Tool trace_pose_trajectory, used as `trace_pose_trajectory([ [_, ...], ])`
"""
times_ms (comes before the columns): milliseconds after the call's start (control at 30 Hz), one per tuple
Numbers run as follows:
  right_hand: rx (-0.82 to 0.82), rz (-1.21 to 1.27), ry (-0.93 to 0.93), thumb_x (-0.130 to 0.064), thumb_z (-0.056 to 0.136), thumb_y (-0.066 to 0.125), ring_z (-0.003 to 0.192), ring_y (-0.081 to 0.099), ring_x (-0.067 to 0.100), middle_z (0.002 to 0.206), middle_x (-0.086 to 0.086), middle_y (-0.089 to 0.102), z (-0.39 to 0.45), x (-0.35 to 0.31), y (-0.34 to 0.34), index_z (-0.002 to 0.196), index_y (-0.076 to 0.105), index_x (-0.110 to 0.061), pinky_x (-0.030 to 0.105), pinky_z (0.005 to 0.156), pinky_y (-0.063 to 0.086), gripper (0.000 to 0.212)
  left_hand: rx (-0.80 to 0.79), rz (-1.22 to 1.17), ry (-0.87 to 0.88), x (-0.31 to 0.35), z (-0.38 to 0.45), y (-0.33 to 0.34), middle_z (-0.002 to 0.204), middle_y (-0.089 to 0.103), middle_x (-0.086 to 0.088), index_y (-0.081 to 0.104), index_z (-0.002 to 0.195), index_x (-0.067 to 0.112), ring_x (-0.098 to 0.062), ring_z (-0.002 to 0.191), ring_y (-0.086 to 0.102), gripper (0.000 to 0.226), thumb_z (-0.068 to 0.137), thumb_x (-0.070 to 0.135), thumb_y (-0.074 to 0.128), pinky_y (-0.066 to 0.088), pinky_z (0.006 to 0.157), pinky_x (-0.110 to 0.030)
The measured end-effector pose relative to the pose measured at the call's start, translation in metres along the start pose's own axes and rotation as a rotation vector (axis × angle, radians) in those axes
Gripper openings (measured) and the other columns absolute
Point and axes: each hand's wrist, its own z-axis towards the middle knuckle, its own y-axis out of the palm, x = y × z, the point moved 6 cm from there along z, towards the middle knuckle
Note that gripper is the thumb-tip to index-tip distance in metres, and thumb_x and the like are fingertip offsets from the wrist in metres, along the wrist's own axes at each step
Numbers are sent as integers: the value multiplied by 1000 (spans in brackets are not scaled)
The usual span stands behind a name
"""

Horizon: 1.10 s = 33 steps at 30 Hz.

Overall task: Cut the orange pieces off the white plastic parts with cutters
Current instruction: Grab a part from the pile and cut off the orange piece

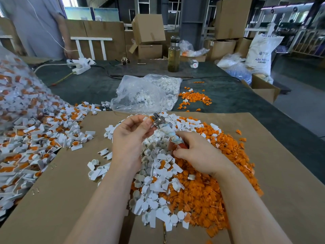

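Note:
My right hand (195, 152) grips the cloth-wrapped handles of the metal cutters (161, 123), whose jaws point up and left. My left hand (130, 134) pinches a small white plastic part with an orange piece (151, 118) right at the jaws. Below both hands lies a heap of cut white parts (154, 187) and, to its right, a heap of cut orange pieces (211, 191), all on a brown cardboard sheet (272, 173). A big pile of uncut white-and-orange parts (35, 138) spreads on the left.
A clear bag of white parts (147, 92) lies beyond the cardboard, with loose orange pieces (193, 99) to its right. Farther back stand a bottle (174, 55), a power strip (80, 69) and cardboard boxes. A person stands at the far left.

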Motion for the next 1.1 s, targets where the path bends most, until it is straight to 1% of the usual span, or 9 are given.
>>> trace_pose_trajectory([
  [67,16,2,-5,-27,82,53,62,50,18,85,18,63,-1,-2,1,94,62,-10,44,60,44,22,-1,-4,4,1,-1,0,67,69,4,68,81,9,-10,61,64,13,86,-2,66,56,64,-21],
  [133,33,-12,-13,-29,79,50,62,52,24,84,18,63,-1,-4,0,93,62,-10,45,60,45,27,0,-6,7,2,-2,1,66,68,5,68,80,10,-10,60,63,14,86,-2,66,56,65,-21],
  [200,42,-22,-21,-24,83,52,69,58,29,83,15,64,0,-3,0,90,62,-11,45,62,47,18,2,-11,9,3,-3,1,67,68,6,68,80,10,-9,61,63,14,86,-2,66,56,65,-21],
  [267,55,-44,-24,-16,88,55,71,59,26,82,11,64,1,-2,0,88,62,-12,46,64,48,8,10,-13,11,4,-3,1,67,68,6,68,80,10,-9,60,63,13,86,-2,66,56,65,-21],
  [600,106,-141,-46,-22,89,56,69,56,20,80,5,62,5,1,3,92,61,-13,45,63,48,10,7,-44,-94,2,-2,-3,70,72,3,68,83,11,-10,64,68,7,84,4,69,59,69,-23],
  [733,199,-219,-23,-30,90,56,66,50,9,77,-7,56,7,11,-3,91,57,-22,28,55,35,9,220,-145,-206,5,9,-38,86,78,-3,68,96,10,-13,78,75,16,81,15,70,58,61,-20],
  [900,352,-310,69,-31,90,56,60,47,7,66,-10,50,7,26,-17,71,42,-29,26,49,28,23,619,-383,-377,1,17,-98,92,77,-8,63,115,6,-10,74,75,19,96,11,60,58,60,-19],
  [967,384,-326,107,-31,89,54,60,47,7,67,-11,50,7,30,-21,70,40,-31,26,49,28,24,671,-483,-401,-1,18,-110,98,74,-7,60,121,6,-10,74,75,22,100,10,54,60,62,-21],
  [1100,452,-342,162,-30,90,53,58,50,7,67,-10,52,6,37,-28,70,40,-31,25,46,28,23,695,-616,-382,0,20,-121,100,73,-5,60,124,4,-9,86,73,25,101,7,50,60,69,-22],
])
